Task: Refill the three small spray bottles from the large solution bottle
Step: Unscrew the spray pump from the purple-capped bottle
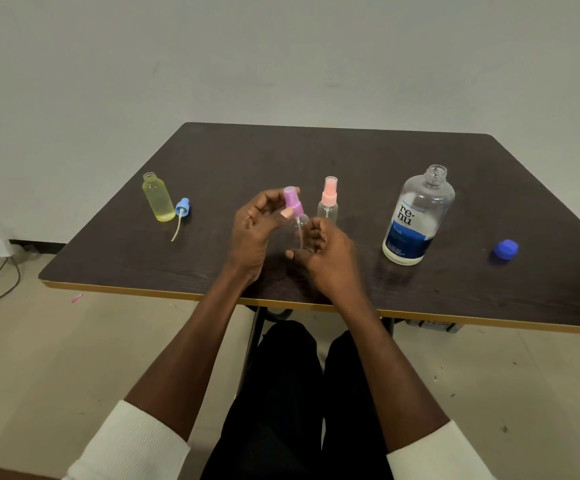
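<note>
Over the middle of the dark wood-grain table (333, 157), your left hand (252, 230) pinches the purple spray cap (292, 200) between thumb and fingers, lifted just above the neck of a small clear bottle (301, 226); the cap's thin dip tube runs down into that bottle. Your right hand (326, 252) curls round the lower part of the clear bottle, gripping it upright near the table top; whether its base touches the surface is hidden by your fingers.

Just beside it on the right stands a second small clear bottle with a pink spray cap (328, 200) screwed on. Further right, well apart, the large solution bottle (416, 216) stands upright with its mouth uncovered, a blue label on its lower half, and liquid showing only low down. Its blue cap (505, 249) lies on the table to the right of it.

At your left, the yellow bottle (158, 197) stands uncapped, and its blue spray head (182, 206) lies just beside it, its tube trailing toward you.
</note>
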Demonstrator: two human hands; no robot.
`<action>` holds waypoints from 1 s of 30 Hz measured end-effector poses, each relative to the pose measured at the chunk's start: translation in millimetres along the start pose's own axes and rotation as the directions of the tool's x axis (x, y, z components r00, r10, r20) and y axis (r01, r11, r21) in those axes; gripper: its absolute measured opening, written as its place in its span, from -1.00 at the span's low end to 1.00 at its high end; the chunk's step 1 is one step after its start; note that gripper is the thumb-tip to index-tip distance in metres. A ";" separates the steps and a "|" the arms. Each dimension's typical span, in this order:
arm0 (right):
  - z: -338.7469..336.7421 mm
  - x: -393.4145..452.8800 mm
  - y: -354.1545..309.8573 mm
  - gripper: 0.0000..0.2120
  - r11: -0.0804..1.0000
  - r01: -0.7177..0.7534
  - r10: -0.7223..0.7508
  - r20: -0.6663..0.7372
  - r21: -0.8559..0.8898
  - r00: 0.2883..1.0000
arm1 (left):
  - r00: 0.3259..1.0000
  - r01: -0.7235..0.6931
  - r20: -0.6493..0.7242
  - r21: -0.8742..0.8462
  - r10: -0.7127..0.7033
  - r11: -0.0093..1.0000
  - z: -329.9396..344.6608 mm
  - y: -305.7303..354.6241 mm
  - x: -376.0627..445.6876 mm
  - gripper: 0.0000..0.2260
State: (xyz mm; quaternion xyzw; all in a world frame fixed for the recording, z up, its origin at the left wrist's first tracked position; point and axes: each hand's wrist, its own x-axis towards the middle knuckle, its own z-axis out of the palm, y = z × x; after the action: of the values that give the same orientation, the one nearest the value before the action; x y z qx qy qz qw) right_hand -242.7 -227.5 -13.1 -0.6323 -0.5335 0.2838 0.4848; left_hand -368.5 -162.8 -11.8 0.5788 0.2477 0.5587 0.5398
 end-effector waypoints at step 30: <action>-0.3 0.5 0.3 -0.59 1.000 0.015 -0.015 -0.003 0.022 1.000 | 0.950 -0.034 -0.310 -0.205 -0.032 0.978 5.0 13.2 23.6 -0.70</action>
State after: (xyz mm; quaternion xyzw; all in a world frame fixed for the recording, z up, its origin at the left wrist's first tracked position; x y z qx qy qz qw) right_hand -242.2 -227.0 -13.2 -0.6231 -0.5346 0.2852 0.4946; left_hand -362.1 -147.4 10.2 0.4240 0.2697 0.6660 0.5513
